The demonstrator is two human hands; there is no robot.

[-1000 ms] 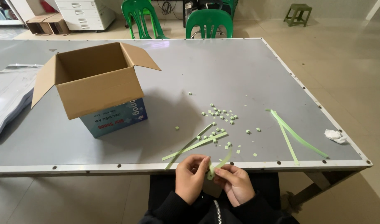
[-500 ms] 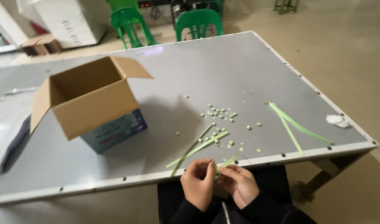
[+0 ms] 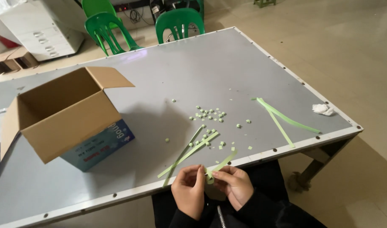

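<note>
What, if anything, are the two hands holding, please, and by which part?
Both the left hand and the right hand pinch one light green paper strip at its near end with their fingers; its far end rests over the table edge.

A thin, pale green paper strip is pinched at its near end. It is angled up and rightward over the desk's front edge.

A single head-worn camera looks steeply down from close above the left hand and right hand, facing forward across the grey table beyond them.
</note>
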